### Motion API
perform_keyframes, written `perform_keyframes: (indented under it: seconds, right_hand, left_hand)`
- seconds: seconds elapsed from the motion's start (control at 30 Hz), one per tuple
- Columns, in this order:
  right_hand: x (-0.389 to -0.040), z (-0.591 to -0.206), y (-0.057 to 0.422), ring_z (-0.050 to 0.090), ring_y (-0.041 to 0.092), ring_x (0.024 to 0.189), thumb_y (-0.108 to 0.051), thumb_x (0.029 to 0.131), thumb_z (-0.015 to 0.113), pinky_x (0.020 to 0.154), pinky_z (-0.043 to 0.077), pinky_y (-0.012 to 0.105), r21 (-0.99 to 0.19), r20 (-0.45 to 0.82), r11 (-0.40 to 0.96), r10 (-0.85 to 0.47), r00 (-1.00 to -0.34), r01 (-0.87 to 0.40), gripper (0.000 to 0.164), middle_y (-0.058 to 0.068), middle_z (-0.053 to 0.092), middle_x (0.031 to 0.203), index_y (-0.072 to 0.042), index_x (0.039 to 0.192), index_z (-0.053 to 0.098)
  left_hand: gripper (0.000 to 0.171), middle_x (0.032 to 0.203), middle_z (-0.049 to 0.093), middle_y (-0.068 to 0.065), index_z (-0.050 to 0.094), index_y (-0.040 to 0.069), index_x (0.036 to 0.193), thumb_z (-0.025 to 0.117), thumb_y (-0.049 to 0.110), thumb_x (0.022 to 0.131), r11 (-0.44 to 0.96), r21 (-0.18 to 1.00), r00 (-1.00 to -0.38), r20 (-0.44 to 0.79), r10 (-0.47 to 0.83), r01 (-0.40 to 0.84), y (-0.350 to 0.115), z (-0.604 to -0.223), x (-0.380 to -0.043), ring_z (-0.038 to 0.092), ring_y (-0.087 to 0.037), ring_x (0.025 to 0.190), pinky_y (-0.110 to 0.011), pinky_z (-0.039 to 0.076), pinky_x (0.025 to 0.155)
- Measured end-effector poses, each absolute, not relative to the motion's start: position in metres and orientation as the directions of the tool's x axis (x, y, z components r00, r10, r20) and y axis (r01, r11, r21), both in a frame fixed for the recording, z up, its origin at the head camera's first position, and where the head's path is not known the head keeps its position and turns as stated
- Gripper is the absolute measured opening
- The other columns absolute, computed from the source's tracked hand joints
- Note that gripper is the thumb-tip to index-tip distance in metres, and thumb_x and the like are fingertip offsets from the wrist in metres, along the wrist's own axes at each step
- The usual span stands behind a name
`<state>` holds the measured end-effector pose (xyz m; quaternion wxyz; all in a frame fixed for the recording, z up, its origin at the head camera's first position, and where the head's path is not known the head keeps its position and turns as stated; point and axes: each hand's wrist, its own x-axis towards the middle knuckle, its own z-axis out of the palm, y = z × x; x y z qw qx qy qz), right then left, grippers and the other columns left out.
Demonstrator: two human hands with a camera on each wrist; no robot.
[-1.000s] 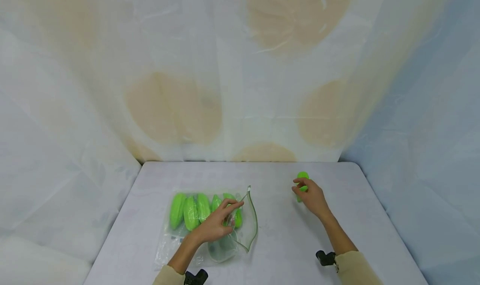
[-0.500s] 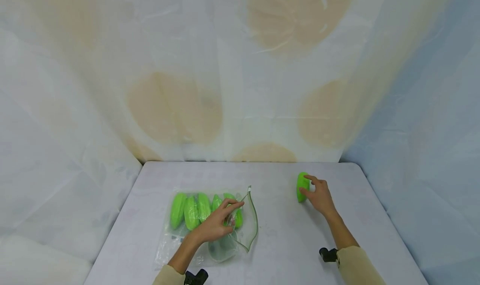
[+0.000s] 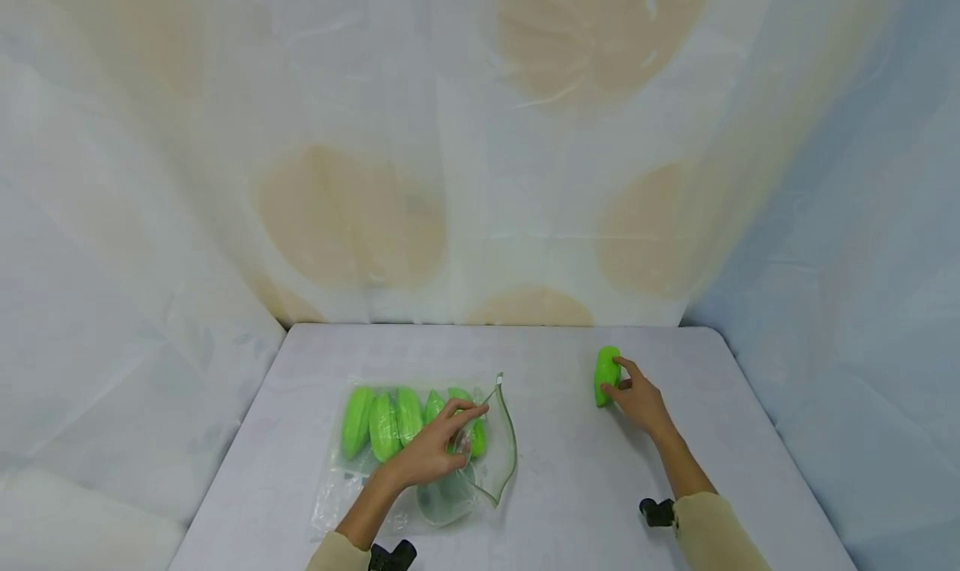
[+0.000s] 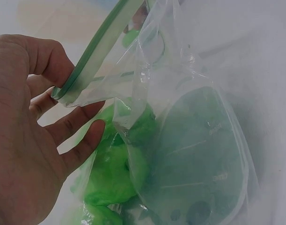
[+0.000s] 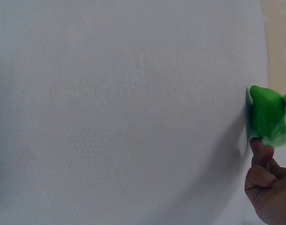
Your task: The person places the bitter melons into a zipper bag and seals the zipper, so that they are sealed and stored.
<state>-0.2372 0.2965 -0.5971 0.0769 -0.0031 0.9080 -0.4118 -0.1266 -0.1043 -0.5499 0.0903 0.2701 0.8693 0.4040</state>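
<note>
My left hand [image 3: 432,448] grips the green-edged mouth of a clear zip bag [image 3: 501,463] lying at the left of the table. Inside the bag are several bright green, elongated, gourd-like pieces [image 3: 356,423], partly covered by the hand. In the left wrist view, curled fingers hold the bag's green zip strip [image 4: 93,47], which stands lifted above the pieces. At the back right, my right hand [image 3: 641,400] pinches one loose green gourd-like piece [image 3: 606,373] from its near right side. The right wrist view shows fingertips on two sides of that piece [image 5: 269,115], close over the table.
A white cloth covers the table [image 3: 555,504]. Behind it hangs a pale curtain [image 3: 480,246] with large tan spots, and sheeting encloses both sides. A translucent greenish rounded patch [image 4: 199,154] shows on the bag beside the pieces.
My right hand has shifted right, from over the loose green piece to its near right side, with fingers closing onto it. The left hand and the bag have stayed put.
</note>
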Motion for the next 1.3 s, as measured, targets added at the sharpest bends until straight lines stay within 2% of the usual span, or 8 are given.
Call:
perform_keyframes:
  seconds: [0.37, 0.9, 1.07, 1.3]
  right_hand:
    - [-0.237, -0.599, 0.294, 0.062, 0.038, 0.104, -0.042, 0.097, 0.063, 0.081, 0.051, 0.046, -0.753, -0.124, 0.656, -0.049, -0.991, 0.061, 0.075, 0.029, 0.060, 0.124, -0.013, 0.157, 0.030]
    - [-0.236, -0.599, 0.289, 0.058, 0.040, 0.112, -0.037, 0.095, 0.063, 0.080, 0.052, 0.045, -0.755, -0.159, 0.646, -0.013, -0.987, 0.113, 0.072, 0.030, 0.055, 0.133, -0.018, 0.157, 0.031]
    - [-0.234, -0.596, 0.283, 0.059, 0.041, 0.112, -0.035, 0.094, 0.064, 0.077, 0.052, 0.041, -0.774, -0.163, 0.622, -0.016, -0.986, 0.118, 0.071, 0.030, 0.054, 0.134, -0.020, 0.156, 0.033]
    - [-0.225, -0.589, 0.268, 0.062, 0.036, 0.105, -0.034, 0.095, 0.065, 0.072, 0.050, 0.035, -0.801, -0.127, 0.595, -0.069, -0.989, 0.062, 0.066, 0.026, 0.058, 0.131, -0.024, 0.154, 0.037]
  left_hand:
    - [0.080, 0.144, 0.037, 0.004, 0.036, 0.027, 0.156, 0.060, -0.001, 0.085, 0.531, 0.749, -0.837, 0.059, 0.543, 0.397, -0.105, -0.551, -0.126, 0.041, -0.012, 0.075, -0.022, 0.038, 0.066]
    - [0.081, 0.143, 0.038, 0.002, 0.038, 0.025, 0.156, 0.059, -0.001, 0.083, 0.537, 0.741, -0.841, 0.068, 0.536, 0.402, -0.107, -0.549, -0.124, 0.038, -0.006, 0.073, -0.023, 0.038, 0.066]
    - [0.082, 0.144, 0.038, 0.003, 0.037, 0.027, 0.156, 0.059, -0.001, 0.082, 0.543, 0.744, -0.844, 0.054, 0.533, 0.390, -0.107, -0.549, -0.124, 0.039, -0.006, 0.073, -0.022, 0.038, 0.066]
    - [0.081, 0.144, 0.037, 0.003, 0.036, 0.027, 0.156, 0.059, -0.001, 0.083, 0.544, 0.740, -0.839, 0.051, 0.542, 0.396, -0.107, -0.549, -0.124, 0.038, -0.006, 0.073, -0.023, 0.038, 0.066]
